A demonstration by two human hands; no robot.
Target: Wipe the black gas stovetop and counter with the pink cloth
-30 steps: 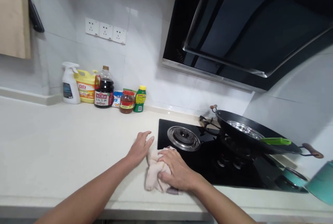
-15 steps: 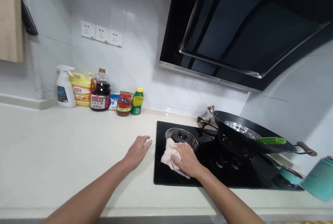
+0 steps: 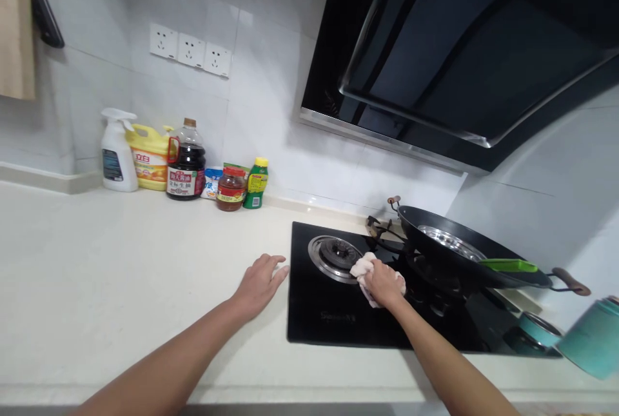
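My right hand (image 3: 383,283) grips a pale pink cloth (image 3: 363,266), bunched under the fingers and pressed on the black glass gas stove (image 3: 319,303). Just left of the cloth is the round left burner (image 3: 337,255) with its metal ring. Beside the stove's left edge, my left hand (image 3: 260,284) rests over the white countertop (image 3: 145,274), fingers apart, with nothing in it.
A black wok (image 3: 483,267) with a metal steamer plate (image 3: 449,240) and a green-handled utensil (image 3: 510,265) sits on the right burner. Teal containers (image 3: 592,338) stand at far right. A spray bottle (image 3: 118,155), soy sauce jug (image 3: 186,164) and jars line the wall. A range hood (image 3: 435,55) hangs above.
My right hand has moved the cloth rightward, off the left burner's front edge toward the middle of the stove, bunching it up. My left hand stays almost in place. The view has shifted slightly.
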